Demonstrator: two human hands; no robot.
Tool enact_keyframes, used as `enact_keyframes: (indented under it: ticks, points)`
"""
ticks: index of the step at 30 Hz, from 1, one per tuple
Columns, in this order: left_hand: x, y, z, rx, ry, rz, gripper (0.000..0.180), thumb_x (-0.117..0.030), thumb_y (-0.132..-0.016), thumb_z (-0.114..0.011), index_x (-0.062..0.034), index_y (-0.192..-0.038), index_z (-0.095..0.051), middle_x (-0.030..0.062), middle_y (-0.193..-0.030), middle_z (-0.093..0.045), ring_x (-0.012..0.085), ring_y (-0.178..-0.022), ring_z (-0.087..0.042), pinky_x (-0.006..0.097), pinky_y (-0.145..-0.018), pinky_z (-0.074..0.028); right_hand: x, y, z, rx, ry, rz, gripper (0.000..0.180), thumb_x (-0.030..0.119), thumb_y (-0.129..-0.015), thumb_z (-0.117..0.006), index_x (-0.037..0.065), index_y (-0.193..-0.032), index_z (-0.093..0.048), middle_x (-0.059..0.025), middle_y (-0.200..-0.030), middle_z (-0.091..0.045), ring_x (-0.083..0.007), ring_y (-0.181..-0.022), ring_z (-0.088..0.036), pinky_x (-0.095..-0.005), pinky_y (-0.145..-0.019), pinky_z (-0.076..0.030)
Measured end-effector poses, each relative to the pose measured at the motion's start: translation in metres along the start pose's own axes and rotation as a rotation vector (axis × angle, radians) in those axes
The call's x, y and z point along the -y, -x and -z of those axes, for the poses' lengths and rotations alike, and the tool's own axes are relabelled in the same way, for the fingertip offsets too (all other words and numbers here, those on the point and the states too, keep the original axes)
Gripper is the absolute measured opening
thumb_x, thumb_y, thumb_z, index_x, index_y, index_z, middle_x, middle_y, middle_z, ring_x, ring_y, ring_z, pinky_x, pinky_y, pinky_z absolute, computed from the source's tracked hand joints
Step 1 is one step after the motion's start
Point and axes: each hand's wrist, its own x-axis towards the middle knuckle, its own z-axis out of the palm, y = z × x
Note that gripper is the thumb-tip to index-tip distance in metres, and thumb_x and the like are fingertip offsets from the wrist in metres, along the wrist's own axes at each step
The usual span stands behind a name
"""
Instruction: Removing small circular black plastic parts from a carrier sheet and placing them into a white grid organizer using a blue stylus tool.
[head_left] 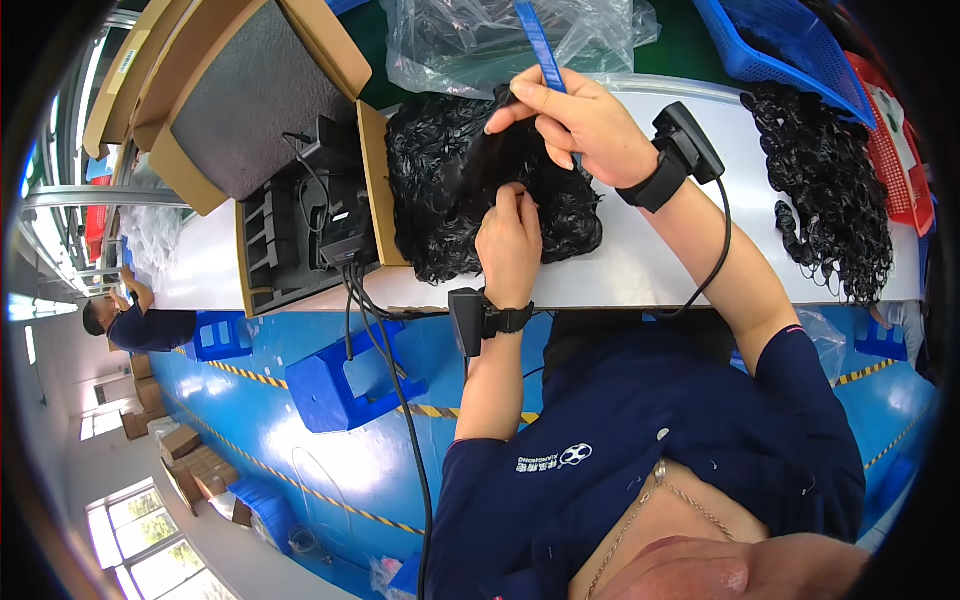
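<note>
A large heap of thin, glossy black curled pieces (435,190) lies on the white table, and both hands are over it. My left hand (510,245) rests at its near side, fingertips pinched together among the black pieces; what they hold is too dark to make out. Above the heap's far right part, my right hand (590,125) is closed on a long, flat blue stick-shaped tool (540,45), which slants up past the thumb. Dark material shows close to the right thumb and fingertips, but I cannot tell whether it is gripped. Black wrist straps with small box-shaped devices sit on both wrists.
Left of the heap stands an open cardboard box (378,185) with black foam, devices and cables. A clear plastic bag (510,45) lies beyond. More black pieces (825,190) are at right, near a blue basket (790,55) and a red basket (890,150). A blue stool (340,385) stands below.
</note>
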Motion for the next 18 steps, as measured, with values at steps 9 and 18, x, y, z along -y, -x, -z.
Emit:
enact_keyframes:
  ticks: [9, 18]
  points:
    - [-0.008, -0.032, 0.007, 0.086, 0.244, 0.433, 0.029, -0.026, -0.099, -0.053, -0.0022, -0.113, -0.046, 0.0120, -0.070, -0.067, 0.0324, -0.063, -0.067, 0.042, -0.058, -0.051, 0.025, 0.003, -0.012, 0.011, -0.016, 0.214, 0.020, 0.023, -0.102, -0.051, 0.005, -0.105, -0.057, -0.0182, -0.100, -0.071, -0.0019, -0.043, -0.040, -0.0185, -0.044, -0.041]
    - [0.019, -0.060, -0.016, -0.128, -0.119, 0.232, 0.041, -0.035, -0.093, -0.063, -0.0017, -0.112, -0.049, 0.0136, -0.079, -0.064, 0.0353, -0.071, -0.065, 0.045, -0.062, -0.051, 0.064, 0.005, -0.010, 0.019, -0.107, 0.344, 0.016, 0.019, -0.103, -0.049, 0.006, -0.106, -0.058, -0.0188, -0.098, -0.071, -0.0011, -0.043, -0.035, -0.0185, -0.042, -0.040]
